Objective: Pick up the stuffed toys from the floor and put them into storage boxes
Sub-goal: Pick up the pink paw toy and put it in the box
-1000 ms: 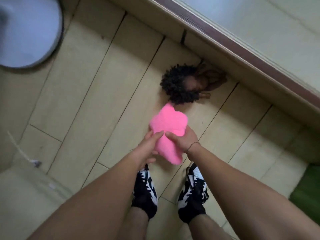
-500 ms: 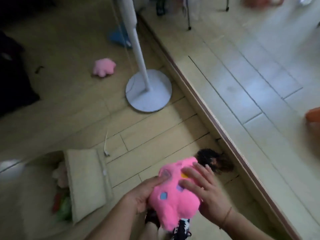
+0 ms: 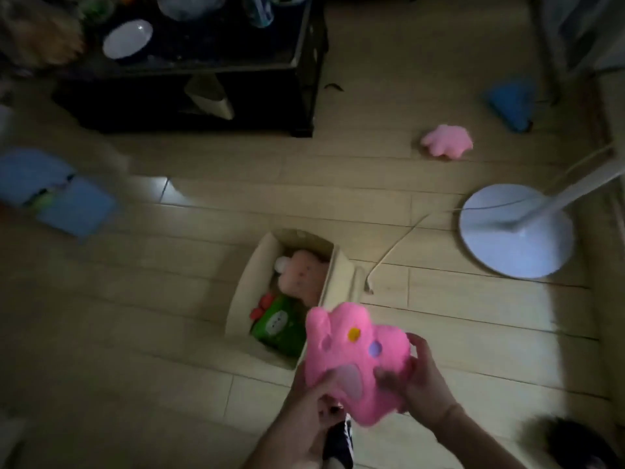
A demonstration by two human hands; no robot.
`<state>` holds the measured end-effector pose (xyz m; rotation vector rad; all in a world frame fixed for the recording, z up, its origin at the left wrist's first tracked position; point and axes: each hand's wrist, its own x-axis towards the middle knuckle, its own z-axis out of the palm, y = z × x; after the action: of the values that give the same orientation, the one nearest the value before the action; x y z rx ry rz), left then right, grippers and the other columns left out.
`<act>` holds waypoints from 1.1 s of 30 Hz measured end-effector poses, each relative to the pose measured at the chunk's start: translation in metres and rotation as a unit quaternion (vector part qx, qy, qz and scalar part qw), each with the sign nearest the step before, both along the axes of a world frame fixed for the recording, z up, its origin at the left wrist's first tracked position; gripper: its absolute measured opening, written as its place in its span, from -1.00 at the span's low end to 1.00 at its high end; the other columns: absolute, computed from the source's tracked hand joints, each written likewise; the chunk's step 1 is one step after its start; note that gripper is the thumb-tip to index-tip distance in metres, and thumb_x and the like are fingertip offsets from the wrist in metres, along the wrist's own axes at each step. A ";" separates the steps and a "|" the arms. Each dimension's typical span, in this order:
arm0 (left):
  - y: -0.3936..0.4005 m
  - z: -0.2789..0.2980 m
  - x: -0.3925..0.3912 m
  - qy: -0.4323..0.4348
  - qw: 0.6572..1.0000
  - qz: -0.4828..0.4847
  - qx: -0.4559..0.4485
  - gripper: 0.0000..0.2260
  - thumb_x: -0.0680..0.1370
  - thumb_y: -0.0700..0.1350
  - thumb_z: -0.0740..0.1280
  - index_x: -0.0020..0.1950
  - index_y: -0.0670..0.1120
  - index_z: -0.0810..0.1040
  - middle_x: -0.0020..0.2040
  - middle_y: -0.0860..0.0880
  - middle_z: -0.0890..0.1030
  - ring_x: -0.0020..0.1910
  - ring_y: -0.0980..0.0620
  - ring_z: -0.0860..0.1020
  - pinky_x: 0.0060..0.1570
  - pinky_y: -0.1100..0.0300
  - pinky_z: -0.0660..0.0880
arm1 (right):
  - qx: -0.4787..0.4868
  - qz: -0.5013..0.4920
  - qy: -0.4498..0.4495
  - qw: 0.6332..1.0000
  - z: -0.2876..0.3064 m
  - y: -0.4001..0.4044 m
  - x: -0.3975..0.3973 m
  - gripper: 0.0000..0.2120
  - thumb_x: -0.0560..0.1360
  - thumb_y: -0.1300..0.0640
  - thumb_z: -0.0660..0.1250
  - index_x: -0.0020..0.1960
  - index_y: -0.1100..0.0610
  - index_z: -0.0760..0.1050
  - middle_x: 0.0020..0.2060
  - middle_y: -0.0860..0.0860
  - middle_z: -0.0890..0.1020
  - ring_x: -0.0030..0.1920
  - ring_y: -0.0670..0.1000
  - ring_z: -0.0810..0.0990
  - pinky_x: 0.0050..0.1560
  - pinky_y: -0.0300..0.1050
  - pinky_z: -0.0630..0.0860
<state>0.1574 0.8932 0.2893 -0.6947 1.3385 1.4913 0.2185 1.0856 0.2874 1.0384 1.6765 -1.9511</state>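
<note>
Both hands hold a bright pink paw-shaped plush [image 3: 355,360] with coloured pads, in the air at the near right corner of the beige storage box [image 3: 247,286]. My left hand [image 3: 313,397] grips its lower left edge, my right hand [image 3: 419,380] its right side. A pale pink plush [image 3: 301,275] and a green plush [image 3: 279,326] lie inside the open box. A second pink plush [image 3: 446,141] lies on the floor far right. A dark curly-haired toy [image 3: 568,441] lies at the bottom right.
A white fan base [image 3: 514,231] with its pole and cord stands right of the box. A black low table [image 3: 189,66] carrying dishes is at the back. A blue box [image 3: 57,194] sits at the left, a blue object [image 3: 510,99] at the far right.
I have lifted the pink paw plush off the floor and turned left with it; the view has swung from the dark-haired toy to the open box.
</note>
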 end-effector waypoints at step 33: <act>0.005 -0.162 -0.035 0.161 0.807 -0.475 -0.312 -0.39 0.53 0.20 0.18 0.52 0.00 0.14 0.57 -0.04 -0.03 0.54 -0.12 -0.05 0.46 -0.05 0.12 | 0.108 0.108 -0.364 0.919 -0.138 -0.017 0.014 -0.42 0.54 -0.13 0.29 0.46 0.12 0.31 0.36 0.14 0.47 0.34 0.13 0.47 0.29 -0.11 0.40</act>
<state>0.1225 0.8981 0.1270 -0.0542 2.0499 0.3298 0.2329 1.0687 0.1499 1.3687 1.4893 -1.0467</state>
